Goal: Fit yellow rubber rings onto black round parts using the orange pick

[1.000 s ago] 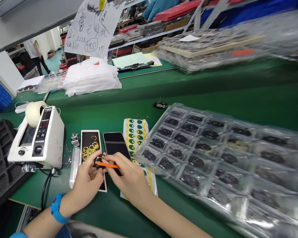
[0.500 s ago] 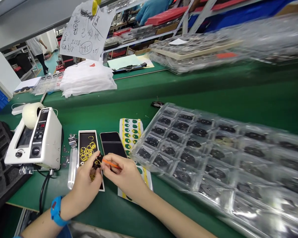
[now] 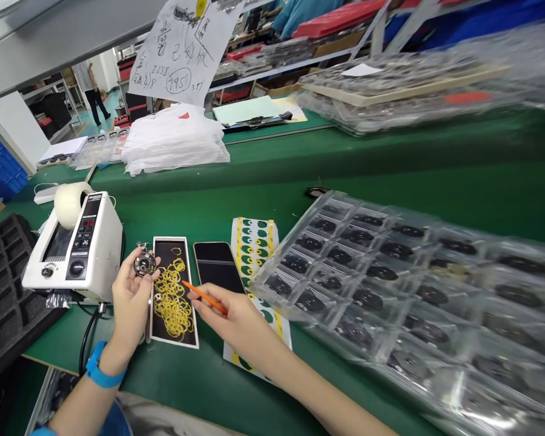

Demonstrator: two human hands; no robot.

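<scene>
My left hand is closed on a small round black part, pinched at its edge and held up at the left side of a white-rimmed box. Many thin yellow rings lie loose inside this box. Between the fingertips of my right hand is a slim orange stick. The stick's tip points to the upper left, over the box's right edge. A dark-screened phone lies beside the box, and my right hand covers its lower part.
On the left stand a white tape dispenser and a black compartment tray. A sticker sheet lies right of the phone. Clear plastic trays with black round parts fill the right side. White sheets are stacked behind.
My hands have come apart. The left has carried the round part leftward, away from the orange stick, uncovering the yellow rings. The camera view has shifted slightly.
</scene>
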